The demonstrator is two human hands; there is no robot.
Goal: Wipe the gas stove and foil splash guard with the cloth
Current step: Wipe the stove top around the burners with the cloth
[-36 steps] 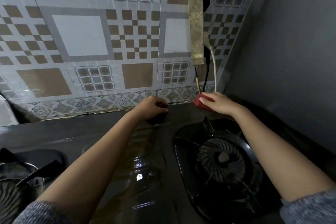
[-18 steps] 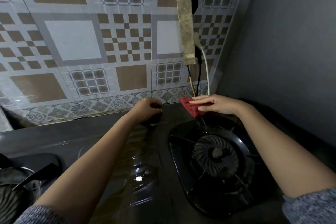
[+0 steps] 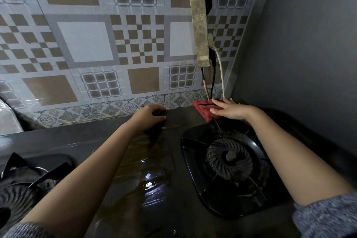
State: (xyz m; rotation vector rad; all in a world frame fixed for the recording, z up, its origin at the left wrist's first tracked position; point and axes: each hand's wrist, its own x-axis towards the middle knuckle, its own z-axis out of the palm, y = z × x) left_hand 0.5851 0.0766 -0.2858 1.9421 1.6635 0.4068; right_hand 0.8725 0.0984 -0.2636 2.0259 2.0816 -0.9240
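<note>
A dark, wet gas stove [image 3: 154,160] fills the lower half of the view, with a right burner [image 3: 229,158] and a left burner [image 3: 19,185]. My right hand [image 3: 231,111] presses a red cloth [image 3: 203,109] onto the stove's back right corner, just behind the right burner. My left hand [image 3: 148,118] grips the stove's back edge near the middle, fingers curled over it. The patterned foil splash guard [image 3: 96,44] stands behind the stove; its lower border runs just behind both hands.
A dirty power strip [image 3: 200,31] hangs on the splash guard above the cloth, with cables [image 3: 212,83] dropping behind the stove next to my right hand. A plain grey wall [image 3: 299,44] closes the right side. Crumpled foil [image 3: 7,116] shows at the far left.
My right hand has slid the red cloth a little to the left along the stove's back edge, showing more of the cloth. My left hand has stayed on the back edge.
</note>
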